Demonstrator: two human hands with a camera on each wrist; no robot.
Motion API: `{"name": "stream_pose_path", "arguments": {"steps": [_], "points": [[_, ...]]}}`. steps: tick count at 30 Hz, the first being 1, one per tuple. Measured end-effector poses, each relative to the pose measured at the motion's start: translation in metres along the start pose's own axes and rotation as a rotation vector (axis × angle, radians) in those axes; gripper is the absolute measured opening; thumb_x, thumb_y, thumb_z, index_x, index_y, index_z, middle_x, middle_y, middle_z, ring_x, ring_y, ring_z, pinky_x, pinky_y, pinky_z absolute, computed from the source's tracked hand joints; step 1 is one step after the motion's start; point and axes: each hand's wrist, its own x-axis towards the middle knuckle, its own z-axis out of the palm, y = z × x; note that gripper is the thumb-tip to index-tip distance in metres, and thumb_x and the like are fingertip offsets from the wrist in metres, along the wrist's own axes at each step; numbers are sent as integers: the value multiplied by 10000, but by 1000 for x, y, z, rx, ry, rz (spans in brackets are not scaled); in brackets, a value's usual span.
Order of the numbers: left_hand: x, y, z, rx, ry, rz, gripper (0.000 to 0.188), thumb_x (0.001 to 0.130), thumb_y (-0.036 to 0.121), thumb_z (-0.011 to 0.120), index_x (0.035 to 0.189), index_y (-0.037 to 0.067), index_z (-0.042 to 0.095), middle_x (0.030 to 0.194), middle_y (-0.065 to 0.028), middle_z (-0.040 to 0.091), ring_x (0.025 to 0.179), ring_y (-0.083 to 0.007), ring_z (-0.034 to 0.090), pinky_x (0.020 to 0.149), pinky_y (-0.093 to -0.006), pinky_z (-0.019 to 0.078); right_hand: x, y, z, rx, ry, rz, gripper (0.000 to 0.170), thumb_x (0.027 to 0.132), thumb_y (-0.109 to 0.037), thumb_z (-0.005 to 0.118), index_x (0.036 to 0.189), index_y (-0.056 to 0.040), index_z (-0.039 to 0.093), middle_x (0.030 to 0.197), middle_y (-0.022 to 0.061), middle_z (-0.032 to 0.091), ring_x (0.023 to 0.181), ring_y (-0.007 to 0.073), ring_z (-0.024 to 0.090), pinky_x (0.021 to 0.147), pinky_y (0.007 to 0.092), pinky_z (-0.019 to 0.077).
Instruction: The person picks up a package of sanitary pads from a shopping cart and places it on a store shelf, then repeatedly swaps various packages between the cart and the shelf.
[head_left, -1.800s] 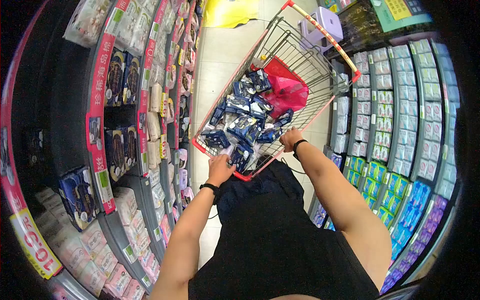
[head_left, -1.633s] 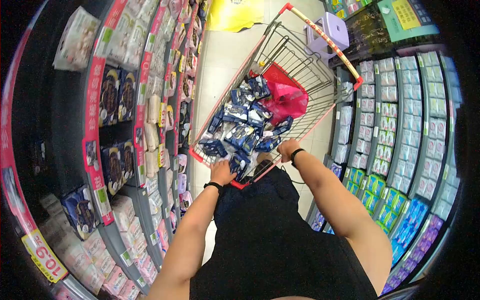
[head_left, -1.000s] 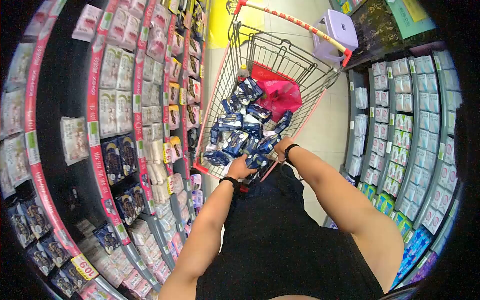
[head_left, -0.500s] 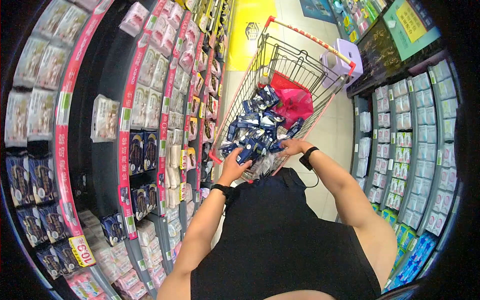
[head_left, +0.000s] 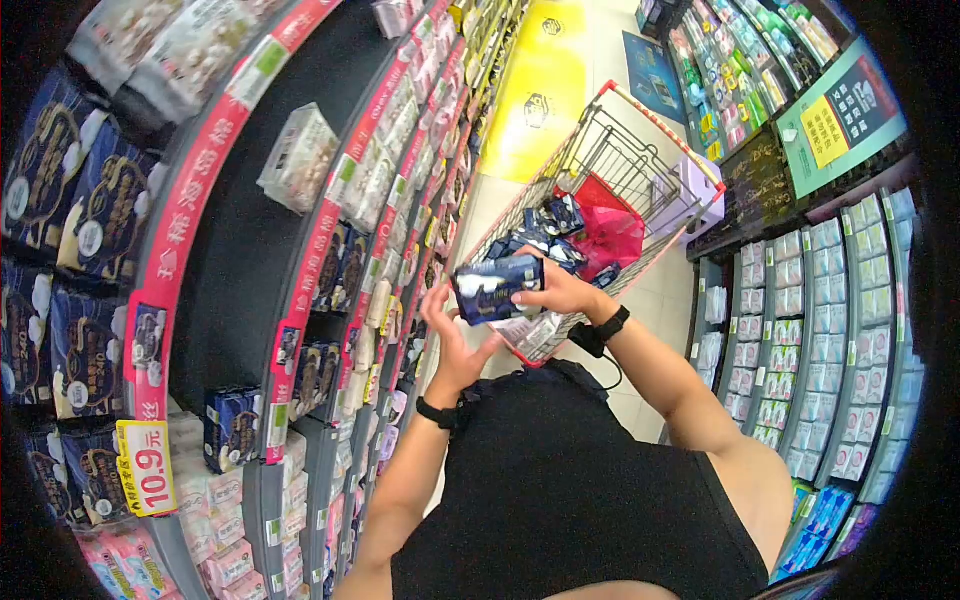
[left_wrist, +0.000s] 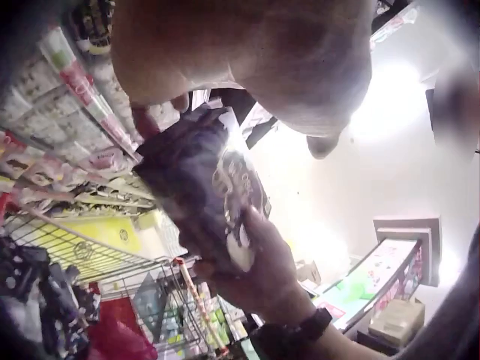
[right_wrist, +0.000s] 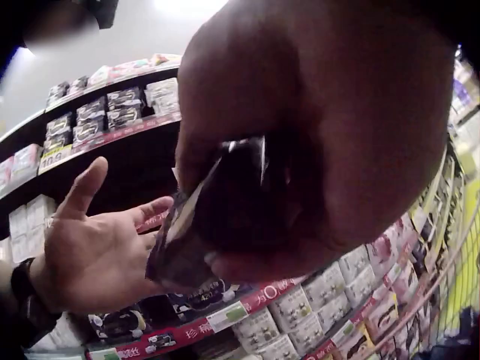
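Note:
My right hand (head_left: pixel 560 290) grips a dark blue pack of sanitary pads (head_left: pixel 485 292) by its right end, thumb across the front. The pack is raised over the near end of the shopping cart (head_left: pixel 528 360). My left hand (head_left: pixel 455 345) is spread beside the pack's left end, palm toward it. In the left wrist view, the left fingertips (left_wrist: pixel 146 120) show right at the pack's upper edge. The right wrist view shows the left hand (right_wrist: pixel 97 255) with thumb and fingers apart. More blue packs (head_left: pixel 540 235) lie heaped in the cart, beside a pink-red bag (head_left: pixel 610 240).
Tall shelves with red price rails (head_left: pixel 190 210) line the left, carrying blue packs (head_left: pixel 90 350) and one lone white pack (head_left: pixel 298 160) on a dark shelf. Shelves of small packs (head_left: pixel 800 340) line the right. A lilac stool (head_left: pixel 700 205) stands behind the cart.
Both hands were down at the cart's near end among the packs. The right hand now holds one pack raised, and the left hand has spread open. The head view has turned toward the left shelves.

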Motion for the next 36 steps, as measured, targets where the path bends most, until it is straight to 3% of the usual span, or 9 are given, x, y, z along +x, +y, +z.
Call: {"name": "stream_pose_path", "arguments": {"steps": [2,6,8,12,15,16,22,29,36], "points": [[-6,4,-22,-238,59,-157,1075,804,434,851,1566,79,182,1563,-127,219,1381,-308,349,1110,-481,390,10,-13,14,-228,-122,-87,636,849,-193,832,1341,-34,462,1185,86,617,1105,144,565,981,317,464],[-16,7,-63,-106,-127,-302,580,861,171,813,1330,-18,528,1027,-78,699,940,-173,675,896,-334,532,26,-40,53,-366,-169,-95,679,831,-224,852,1361,-37,471,1186,100,611,1132,150,570,1005,339,456],[-28,13,-79,-251,-98,-346,598,859,150,812,1347,-17,510,1094,-92,689,983,-170,678,895,-333,542,39,-44,80,113,-89,37,593,874,-154,811,1349,-76,466,1117,68,621,1037,126,600,943,319,492],[-47,16,-101,-404,-9,-322,714,847,89,815,1432,8,415,1271,-111,619,1129,-193,641,990,-365,520,61,-26,121,242,-99,-74,603,898,-128,782,1390,-79,436,1220,94,617,1119,163,580,998,327,476],[-63,22,-119,-366,141,-377,745,828,43,826,1437,19,397,1287,-109,598,1180,-204,615,1030,-371,492,58,-24,148,-100,-259,-80,786,836,-228,851,1453,-14,413,1321,102,594,1213,179,553,1082,360,431],[-61,30,-124,-270,208,-288,579,841,128,843,1268,4,472,1139,-105,647,1069,-176,648,933,-339,521,57,-31,154,-123,-291,-98,826,822,-231,863,1463,16,404,1330,94,586,1230,169,542,1097,353,416],[-68,51,-133,-154,393,-196,563,850,52,792,1300,41,453,1164,-86,586,1027,-177,584,927,-339,497,75,-62,149,-194,-178,-244,712,893,-174,773,1466,18,396,1353,103,552,1258,177,515,1094,350,412],[-86,141,-196,536,813,193,277,779,114,763,1016,33,644,1183,-168,640,1101,-336,621,958,-422,471,149,-145,153,-528,-146,-663,569,874,-142,699,1374,34,492,1188,149,653,1088,209,628,993,340,477],[-91,193,-231,1281,861,50,520,773,205,748,1255,58,617,1383,-134,577,1336,-377,490,1109,-496,341,219,-205,231,-749,-122,-946,471,841,-162,800,1219,-2,570,1106,239,653,1006,407,660,855,415,533]]}}
